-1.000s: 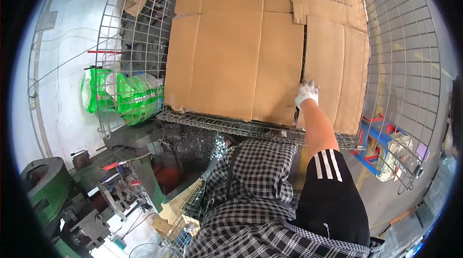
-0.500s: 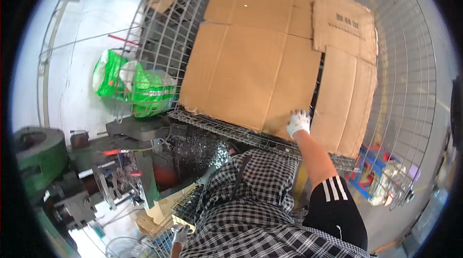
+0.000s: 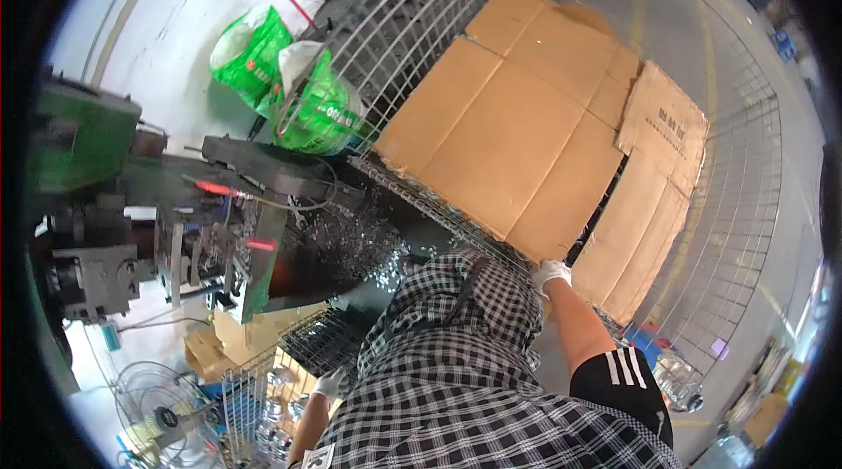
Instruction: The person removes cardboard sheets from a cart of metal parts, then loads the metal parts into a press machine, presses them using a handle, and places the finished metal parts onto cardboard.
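Observation:
My right hand (image 3: 551,274), in a white glove, is closed at the front edge of a large wire cage (image 3: 456,221), by the near corner of a cardboard sheet (image 3: 517,118). Its fingertips are partly hidden against the rim. A narrower cardboard piece (image 3: 631,232) lies beside the sheet, with a dark gap between them. Low on the left, my gloved left hand (image 3: 330,383) is beside a dark wire basket (image 3: 326,342). Its fingers are small and blurred, so I cannot tell whether they grip the basket.
Green and white sacks (image 3: 320,114) stand against the wall left of the cage. A green machine (image 3: 83,144) with a red-handled air hose (image 3: 215,188) is at the left. Small metal pieces (image 3: 351,245) lie in a dark area before me. A fan (image 3: 162,416) is at lower left.
The view has turned, so the cage appears tilted and farther right. My right hand has drawn back from on top of the cardboard to the cage's front edge, its fingers now curled.

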### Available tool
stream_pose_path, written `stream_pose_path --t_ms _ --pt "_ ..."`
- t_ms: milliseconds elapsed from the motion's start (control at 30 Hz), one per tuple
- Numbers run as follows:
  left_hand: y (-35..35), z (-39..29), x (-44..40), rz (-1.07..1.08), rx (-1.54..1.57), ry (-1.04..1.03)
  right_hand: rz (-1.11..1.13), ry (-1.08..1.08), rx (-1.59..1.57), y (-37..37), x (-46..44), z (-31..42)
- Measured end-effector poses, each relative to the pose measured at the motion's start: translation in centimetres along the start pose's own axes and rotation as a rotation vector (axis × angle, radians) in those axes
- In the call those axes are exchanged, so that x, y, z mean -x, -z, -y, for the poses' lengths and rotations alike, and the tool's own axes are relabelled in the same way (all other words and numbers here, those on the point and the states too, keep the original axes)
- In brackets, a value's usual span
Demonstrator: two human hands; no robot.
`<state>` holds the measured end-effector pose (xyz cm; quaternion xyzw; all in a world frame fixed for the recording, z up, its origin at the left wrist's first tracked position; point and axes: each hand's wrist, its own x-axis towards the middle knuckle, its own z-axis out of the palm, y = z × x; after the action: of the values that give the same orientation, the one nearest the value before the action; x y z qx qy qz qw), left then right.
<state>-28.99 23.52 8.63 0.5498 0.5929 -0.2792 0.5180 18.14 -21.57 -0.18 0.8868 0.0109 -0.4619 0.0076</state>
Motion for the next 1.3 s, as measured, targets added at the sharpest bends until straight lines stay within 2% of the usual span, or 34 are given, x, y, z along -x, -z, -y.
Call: stream_pose_path --t_ms 67,133,167,300,433,533,567,633,667,733,767,800,900,1033,1067,1133,1167,1200,1233,1300 --pt "0.7 0.5 -1.7 -0.012 0.054 -0.025 0.004 -0.009 -0.001 0.8 -0.1 0.4" --pt "0.1 -3.2 -0.4 -0.073 0.046 -0.056 -0.032 0.021 0.016 1.1 -0.5 1.6" --pt "0.6 -3.6 -0.5 -0.101 0.117 0.044 -0.030 0.046 0.027 1.1 -0.8 2.7" --pt "4.1 -1.8 -4.1 -0.097 0.403 0.036 -0.045 0.113 -0.005 2.7 -0.2 11.6" --pt "4.4 1.0 -3.6 -0.166 0.530 0.049 -0.020 0.378 0.006 4.8 3.5 20.5" --pt "3.3 3.5 -2.0 -0.250 0.642 0.061 -0.053 0.601 0.060 2.3 1.0 24.0" --pt "2.2 5.2 -2.1 -0.271 0.730 0.057 -0.081 0.607 0.132 2.0 0.8 24.9" --pt "-0.5 9.6 -1.2 -0.261 0.764 -0.006 0.006 0.577 0.131 3.1 4.3 24.4" --pt "-2.8 11.3 -1.4 -0.223 0.915 -0.021 0.029 0.627 0.162 1.4 -2.0 22.4" --pt "-7.3 12.8 0.0 -0.284 0.894 0.102 0.011 0.571 0.542 4.2 1.2 22.8" --pt "-9.7 13.9 -0.3 -0.319 0.869 0.145 0.026 0.558 0.526 4.0 -2.8 21.0" --pt "-10.7 12.8 2.2 -0.256 0.886 0.170 0.044 0.545 0.512 4.2 -7.8 19.4" --pt "-18.1 14.6 3.3 -0.222 1.075 0.317 -0.045 0.470 0.638 8.7 4.0 22.8" --pt "-28.4 15.9 1.0 -0.163 0.875 0.418 -0.026 0.870 1.047 13.7 -10.4 23.0" --pt "-29.8 15.2 1.4 -0.146 0.880 0.423 0.140 0.727 0.637 14.1 -7.5 25.6" --pt "-30.4 13.1 2.9 -0.109 0.858 0.409 0.225 0.907 0.284 15.2 -23.0 25.0" --pt "-31.4 12.5 2.7 -0.100 0.881 0.400 0.238 0.858 0.186 15.3 -15.7 28.6" --pt "-32.1 11.9 2.2 -0.102 0.908 0.388 0.248 0.811 0.085 14.5 -3.5 33.4" --pt "-32.4 11.7 1.7 -0.119 0.935 0.374 0.277 0.715 0.022 13.8 1.9 36.7" --pt "-32.7 11.6 1.4 -0.201 0.995 0.370 0.294 0.840 0.049 13.5 3.7 40.8"
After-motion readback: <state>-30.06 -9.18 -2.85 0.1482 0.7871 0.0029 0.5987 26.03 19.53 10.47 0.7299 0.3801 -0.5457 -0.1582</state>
